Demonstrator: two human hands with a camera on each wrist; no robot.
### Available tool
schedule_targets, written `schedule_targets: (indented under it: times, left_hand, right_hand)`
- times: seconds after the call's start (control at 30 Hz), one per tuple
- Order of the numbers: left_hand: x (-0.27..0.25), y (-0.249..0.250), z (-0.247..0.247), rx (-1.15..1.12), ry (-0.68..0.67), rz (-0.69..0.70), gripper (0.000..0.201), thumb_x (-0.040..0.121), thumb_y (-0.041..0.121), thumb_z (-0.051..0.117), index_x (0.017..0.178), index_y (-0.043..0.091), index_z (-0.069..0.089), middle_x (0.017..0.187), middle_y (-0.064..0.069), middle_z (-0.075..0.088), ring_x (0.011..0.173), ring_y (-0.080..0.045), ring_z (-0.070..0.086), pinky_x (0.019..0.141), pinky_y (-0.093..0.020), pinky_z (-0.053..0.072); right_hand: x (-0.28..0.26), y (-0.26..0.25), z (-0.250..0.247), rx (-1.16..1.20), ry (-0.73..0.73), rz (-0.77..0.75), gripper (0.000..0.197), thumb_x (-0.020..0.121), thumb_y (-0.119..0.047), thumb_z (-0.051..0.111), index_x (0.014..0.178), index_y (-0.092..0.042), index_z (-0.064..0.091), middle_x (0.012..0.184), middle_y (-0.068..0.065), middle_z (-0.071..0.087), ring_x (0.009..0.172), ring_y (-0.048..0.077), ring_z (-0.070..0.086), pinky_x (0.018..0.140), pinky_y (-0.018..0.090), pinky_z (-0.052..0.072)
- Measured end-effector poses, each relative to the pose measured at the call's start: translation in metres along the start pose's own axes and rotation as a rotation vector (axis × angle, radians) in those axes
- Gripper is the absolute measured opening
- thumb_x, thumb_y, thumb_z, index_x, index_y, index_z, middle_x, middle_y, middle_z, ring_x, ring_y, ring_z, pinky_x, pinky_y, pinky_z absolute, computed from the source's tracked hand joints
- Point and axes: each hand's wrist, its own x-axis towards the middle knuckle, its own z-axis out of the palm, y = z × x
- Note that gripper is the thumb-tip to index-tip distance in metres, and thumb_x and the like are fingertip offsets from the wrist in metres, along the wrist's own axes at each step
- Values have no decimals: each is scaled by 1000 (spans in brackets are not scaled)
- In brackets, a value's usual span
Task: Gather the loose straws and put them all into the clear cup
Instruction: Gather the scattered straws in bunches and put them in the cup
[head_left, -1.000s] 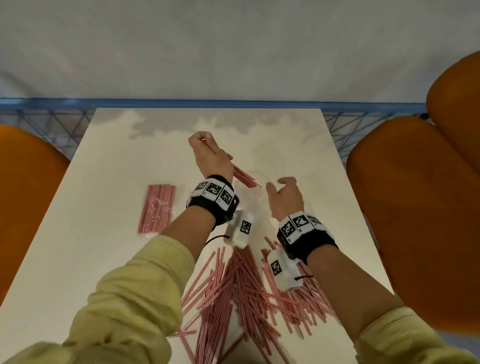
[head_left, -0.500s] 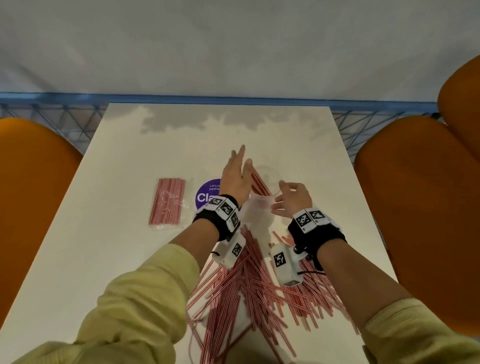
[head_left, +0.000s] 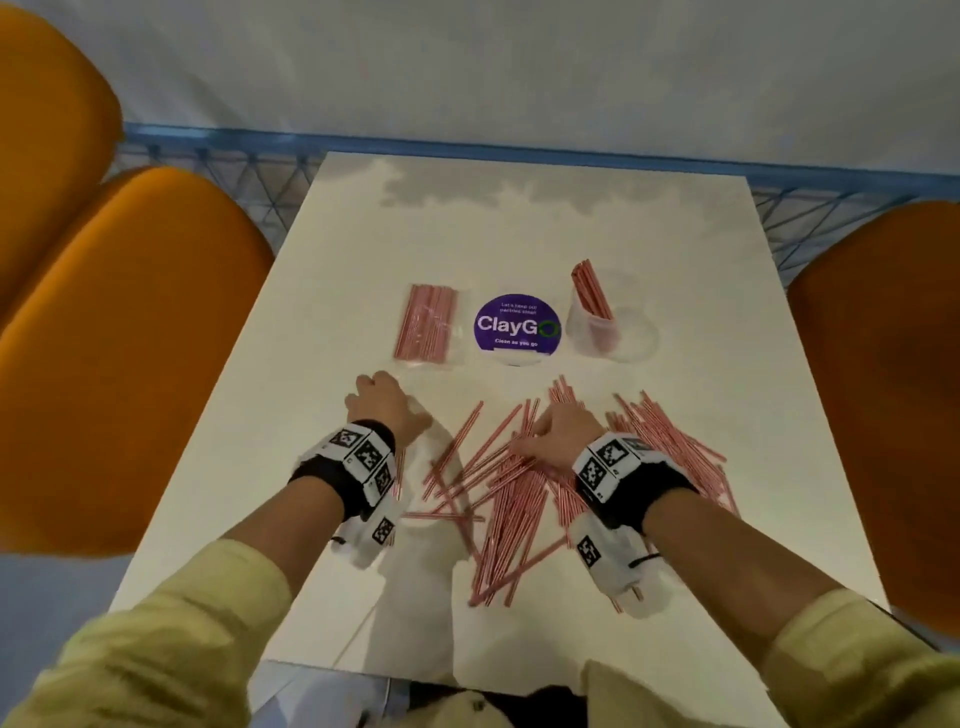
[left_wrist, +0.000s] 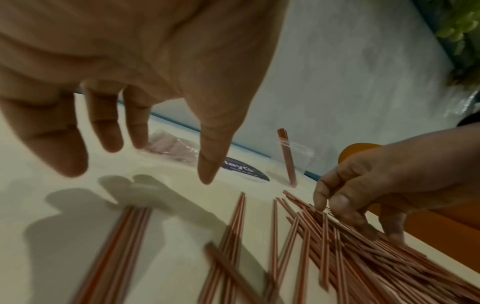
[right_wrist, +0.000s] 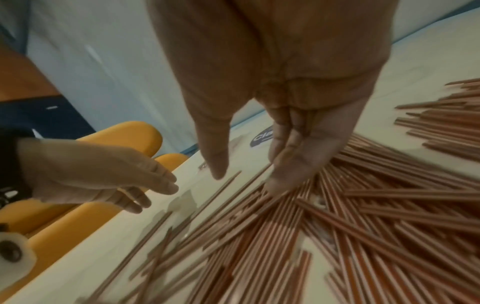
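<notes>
Loose straws (head_left: 524, 483) lie scattered on the near part of the white table (head_left: 519, 228); the right hand (head_left: 563, 436) presses straight fingers onto them; the left hand (head_left: 387, 408) hovers relaxed, empty, left of the pile; the clear cup (head_left: 595, 327), far right, holds a few straws.

Glossy white table (head_left: 519, 234) (reflective sheen); thin striped plastic-looking straws (head_left: 509, 499) under right hand (head_left: 563, 434); clear plastic cup (head_left: 592, 325) beyond it; packed straws in clear film wrap (head_left: 427, 323) beyond left hand (head_left: 387, 405).
</notes>
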Motion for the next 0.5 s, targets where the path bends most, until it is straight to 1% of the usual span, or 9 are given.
schedule_targets:
  times: [0.07, 0.1, 0.17, 0.2, 0.27, 0.33, 0.4, 0.43, 0.5]
  left_hand:
    - [-6, -19, 8, 51, -88, -79, 86, 72, 52, 69, 134, 0, 40, 134, -18, 40, 123, -34, 44, 101, -37, 42]
    - [-9, -26, 12, 55, -139, -86, 85, 69, 55, 69, 128, -2, 46, 130, -17, 45, 118, -32, 49, 93, -34, 46]
    - [-18, -29, 22, -47, -170, -88, 64, 69, 43, 74, 110, -3, 55, 117, -15, 56, 101, -27, 59, 72, -27, 51]
    - [-23, -28, 27, -98, -151, -73, 52, 72, 34, 73, 104, -3, 56, 114, -15, 60, 96, -27, 62, 69, -27, 53]
    - [-30, -22, 37, -155, -111, -15, 46, 81, 28, 66, 111, -4, 54, 117, -17, 61, 103, -29, 62, 82, -32, 54]
    - [-41, -10, 42, -204, -98, 46, 43, 87, 21, 60, 122, -1, 48, 123, -17, 57, 115, -30, 55, 93, -32, 46]
    - [-46, -2, 45, -259, -124, 82, 40, 89, 15, 58, 124, 1, 47, 123, -16, 58, 116, -29, 54, 93, -30, 43]
    - [-45, -1, 44, -279, -110, 80, 39, 89, 16, 57, 124, 2, 48, 122, -15, 59, 115, -28, 55, 92, -30, 43]
    - [-45, 0, 39, -269, -91, 65, 39, 90, 22, 56, 122, 0, 50, 115, -13, 61, 114, -28, 56, 92, -30, 45]
  right_hand:
    - [-7, -2, 10, -69, 36, 32, 50, 73, -45, 72, 99, -6, 57, 89, 9, 63, 86, 27, 64, 71, 34, 50]
    - [-9, -3, 15, -97, 45, 43, 54, 73, -43, 72, 106, -5, 53, 96, 9, 61, 88, 25, 61, 69, 31, 48]
    - [-13, -6, 24, -111, 59, 41, 52, 76, -37, 73, 110, -4, 51, 99, 7, 60, 85, 21, 58, 67, 28, 46]
    - [-14, -8, 28, -110, 71, 29, 53, 76, -34, 73, 113, -3, 51, 107, 8, 59, 93, 23, 59, 73, 30, 48]
    - [-14, -9, 36, -95, 110, -29, 54, 77, -29, 72, 119, -2, 52, 125, 13, 55, 112, 28, 55, 91, 33, 48]
    - [-14, -6, 44, -27, 175, -56, 40, 78, -22, 73, 112, -5, 59, 115, 11, 60, 106, 26, 58, 89, 31, 47]
    - [-20, -2, 48, 102, 283, -13, 28, 77, -19, 73, 101, -9, 61, 96, 6, 60, 91, 22, 60, 81, 30, 49]
    - [-21, 0, 47, 162, 328, 12, 26, 78, -21, 73, 97, -11, 60, 91, 4, 59, 86, 21, 59, 78, 30, 49]
    - [-22, 3, 42, 201, 365, 86, 32, 78, -33, 71, 96, -9, 59, 88, 6, 60, 86, 23, 61, 77, 32, 49]
